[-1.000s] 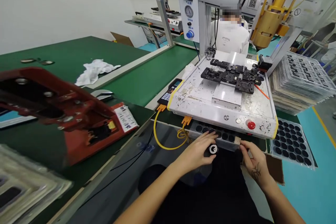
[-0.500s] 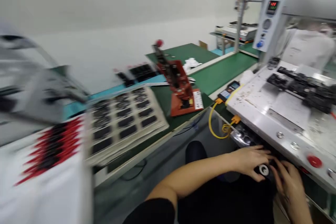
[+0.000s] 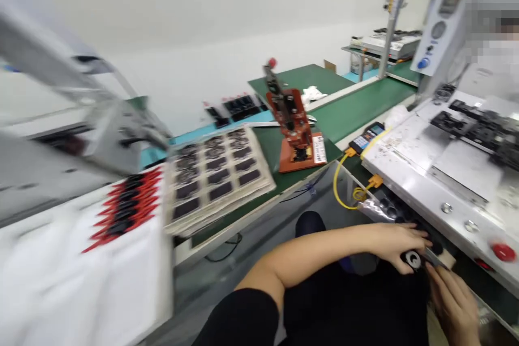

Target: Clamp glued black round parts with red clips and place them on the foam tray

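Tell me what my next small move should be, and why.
Perhaps bring your right hand to the small black round piece with a white mark: your left hand has it between thumb and fingers, and the right hand is close beside it.
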The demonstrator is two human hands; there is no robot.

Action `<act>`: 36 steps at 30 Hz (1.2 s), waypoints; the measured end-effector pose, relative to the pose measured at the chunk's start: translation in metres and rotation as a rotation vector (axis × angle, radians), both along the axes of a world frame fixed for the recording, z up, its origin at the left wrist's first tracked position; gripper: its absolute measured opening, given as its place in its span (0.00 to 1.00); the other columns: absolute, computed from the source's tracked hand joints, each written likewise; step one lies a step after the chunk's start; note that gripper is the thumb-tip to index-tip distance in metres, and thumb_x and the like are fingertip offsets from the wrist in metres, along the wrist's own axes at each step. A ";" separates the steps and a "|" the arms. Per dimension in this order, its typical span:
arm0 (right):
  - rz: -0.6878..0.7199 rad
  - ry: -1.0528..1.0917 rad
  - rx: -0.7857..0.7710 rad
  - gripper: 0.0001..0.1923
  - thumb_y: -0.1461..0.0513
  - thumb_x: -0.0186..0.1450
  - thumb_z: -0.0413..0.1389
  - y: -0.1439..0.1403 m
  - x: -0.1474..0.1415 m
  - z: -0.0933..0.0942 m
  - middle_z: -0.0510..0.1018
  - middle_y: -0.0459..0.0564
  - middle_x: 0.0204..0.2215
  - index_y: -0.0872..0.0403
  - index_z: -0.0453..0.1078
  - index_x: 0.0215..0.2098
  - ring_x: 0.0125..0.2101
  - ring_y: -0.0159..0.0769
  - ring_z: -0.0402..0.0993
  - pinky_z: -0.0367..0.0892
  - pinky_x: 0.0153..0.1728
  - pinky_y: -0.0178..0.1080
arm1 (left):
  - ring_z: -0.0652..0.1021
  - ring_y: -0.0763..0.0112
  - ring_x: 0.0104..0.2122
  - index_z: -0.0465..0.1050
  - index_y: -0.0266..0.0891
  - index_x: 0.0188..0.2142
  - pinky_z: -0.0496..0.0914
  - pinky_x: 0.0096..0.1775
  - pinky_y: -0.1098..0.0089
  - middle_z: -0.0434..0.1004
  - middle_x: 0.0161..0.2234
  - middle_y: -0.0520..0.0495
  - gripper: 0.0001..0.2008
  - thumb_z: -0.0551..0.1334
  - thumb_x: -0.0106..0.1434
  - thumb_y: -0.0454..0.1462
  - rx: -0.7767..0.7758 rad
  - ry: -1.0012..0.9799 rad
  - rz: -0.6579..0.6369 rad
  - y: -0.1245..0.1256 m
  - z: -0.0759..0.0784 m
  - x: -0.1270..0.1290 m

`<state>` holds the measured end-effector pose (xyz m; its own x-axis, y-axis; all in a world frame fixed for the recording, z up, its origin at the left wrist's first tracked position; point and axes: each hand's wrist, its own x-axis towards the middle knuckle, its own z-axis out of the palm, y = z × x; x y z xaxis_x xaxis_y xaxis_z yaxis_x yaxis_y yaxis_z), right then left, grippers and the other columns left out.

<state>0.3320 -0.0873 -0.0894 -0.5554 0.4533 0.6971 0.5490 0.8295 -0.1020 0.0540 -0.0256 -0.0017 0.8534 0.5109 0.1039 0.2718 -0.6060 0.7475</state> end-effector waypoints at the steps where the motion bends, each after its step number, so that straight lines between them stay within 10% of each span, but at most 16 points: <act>1: -0.028 0.036 -0.010 0.32 0.72 0.72 0.62 -0.006 -0.006 0.008 0.89 0.56 0.46 0.50 0.70 0.72 0.40 0.48 0.85 0.76 0.43 0.47 | 0.63 0.47 0.74 0.77 0.37 0.51 0.50 0.76 0.53 0.70 0.71 0.33 0.19 0.74 0.61 0.34 -0.002 -0.015 0.005 -0.001 0.000 -0.001; 11: -0.217 0.234 -0.156 0.19 0.73 0.69 0.64 -0.042 -0.022 0.053 0.86 0.53 0.40 0.48 0.80 0.54 0.39 0.43 0.84 0.80 0.42 0.45 | 0.69 0.44 0.71 0.75 0.39 0.50 0.56 0.74 0.45 0.73 0.68 0.30 0.20 0.74 0.58 0.31 0.015 -0.170 0.135 0.010 -0.018 0.012; 17: -0.445 0.507 -0.451 0.07 0.66 0.76 0.56 -0.046 -0.027 0.076 0.84 0.55 0.44 0.48 0.74 0.46 0.45 0.44 0.84 0.80 0.46 0.46 | 0.81 0.47 0.55 0.74 0.41 0.48 0.77 0.56 0.52 0.82 0.53 0.38 0.18 0.72 0.60 0.31 0.037 -0.160 0.240 0.024 -0.016 0.028; 25: -0.649 0.723 -0.718 0.10 0.55 0.79 0.55 -0.045 -0.025 0.087 0.79 0.46 0.29 0.51 0.74 0.51 0.28 0.36 0.80 0.77 0.30 0.37 | 0.74 0.43 0.67 0.76 0.41 0.49 0.62 0.70 0.38 0.77 0.64 0.34 0.16 0.72 0.63 0.32 0.105 -0.203 0.273 0.011 -0.012 0.019; 36: -0.315 1.071 -1.177 0.17 0.50 0.67 0.70 -0.018 -0.070 0.122 0.77 0.44 0.29 0.52 0.79 0.47 0.23 0.31 0.71 0.72 0.25 0.37 | 0.88 0.60 0.40 0.73 0.39 0.50 0.82 0.47 0.63 0.88 0.40 0.45 0.25 0.80 0.57 0.36 -1.007 -0.716 0.648 -0.052 0.042 -0.020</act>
